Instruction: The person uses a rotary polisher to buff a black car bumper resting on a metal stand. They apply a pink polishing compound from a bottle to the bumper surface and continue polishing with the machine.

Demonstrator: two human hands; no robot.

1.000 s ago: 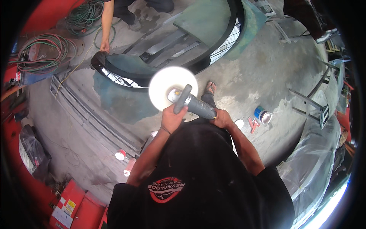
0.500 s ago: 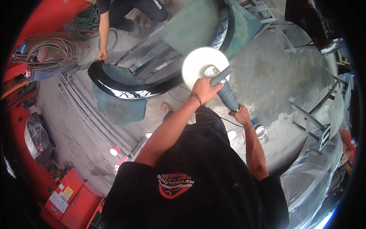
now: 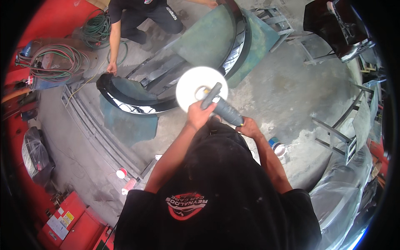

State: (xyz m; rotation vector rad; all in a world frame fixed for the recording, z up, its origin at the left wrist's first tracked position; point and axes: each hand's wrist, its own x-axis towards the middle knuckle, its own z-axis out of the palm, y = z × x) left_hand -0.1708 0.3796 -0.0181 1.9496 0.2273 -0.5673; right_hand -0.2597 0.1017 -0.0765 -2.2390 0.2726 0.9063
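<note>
Both my hands hold a grey power polisher (image 3: pixel 228 111) with a large round white pad (image 3: pixel 185 85), smooth and blurred at its rim. My left hand (image 3: pixel 200 113) is wrapped round the side handle near the pad. At the rear end of the body, my right hand (image 3: pixel 250 127) grips the polisher. Beneath the pad lies a long curved glossy black car body panel (image 3: pixel 137 109); the pad covers its middle, and whether they touch I cannot tell. A co-worker's hand (image 3: pixel 111 68) is at the panel's left end, their other hand (image 3: pixel 212 4) by its far end.
Greenish sheets (image 3: pixel 129 125) lie under the panel. A metal rack (image 3: pixel 104 129) runs along the left. Coiled hoses (image 3: pixel 54 60) sit at the far left, a red toolbox (image 3: pixel 75 223) lower left. An open can (image 3: pixel 278 146) stands right of me, near metal stands (image 3: pixel 333 133) and plastic sheeting (image 3: pixel 341 196).
The polisher, with both my hands on it, has moved left and slightly nearer, over the panel's middle. The co-worker's second hand has come into view at the panel's far end.
</note>
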